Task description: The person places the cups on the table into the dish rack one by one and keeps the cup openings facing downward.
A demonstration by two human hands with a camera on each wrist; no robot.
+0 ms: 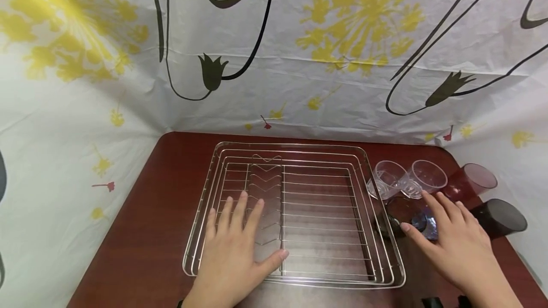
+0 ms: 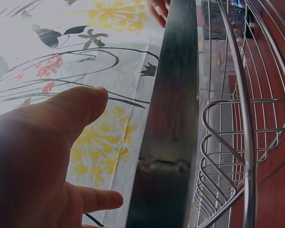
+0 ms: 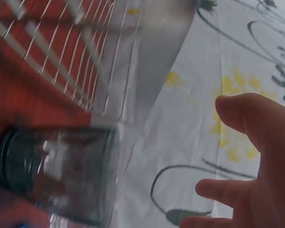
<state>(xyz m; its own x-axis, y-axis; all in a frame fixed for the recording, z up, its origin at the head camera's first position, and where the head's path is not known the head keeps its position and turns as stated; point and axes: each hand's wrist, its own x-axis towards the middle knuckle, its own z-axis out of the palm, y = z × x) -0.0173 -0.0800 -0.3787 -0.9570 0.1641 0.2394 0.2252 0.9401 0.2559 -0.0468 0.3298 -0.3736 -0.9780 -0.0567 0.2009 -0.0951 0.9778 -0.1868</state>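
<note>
A wire dish rack (image 1: pixel 291 144) lies in the middle of the table in the head view. My left hand (image 1: pixel 233 251), fingers spread, is over its front left part and holds nothing. On the right, my right hand (image 1: pixel 458 241) has its fingers apart above several drinking glasses, also without a grip. Nearest to it are a blue glass (image 1: pixel 429 225), partly hidden by the hand, and a dark green glass (image 1: pixel 400 210) against the rack's right side. The right wrist view shows the green glass (image 3: pixel 61 173) apart from the thumb and fingers.
Two clear glasses, one (image 1: pixel 387 179) beside the other (image 1: pixel 425 179), stand behind the green one. Farther right are a pink glass (image 1: pixel 471 182) and a dark grey glass (image 1: pixel 501 217). Patterned cloth (image 1: pixel 265 99) hangs around the red-brown table (image 1: pixel 141 222). A shiny surface (image 1: pixel 317 246) shows beneath the wires.
</note>
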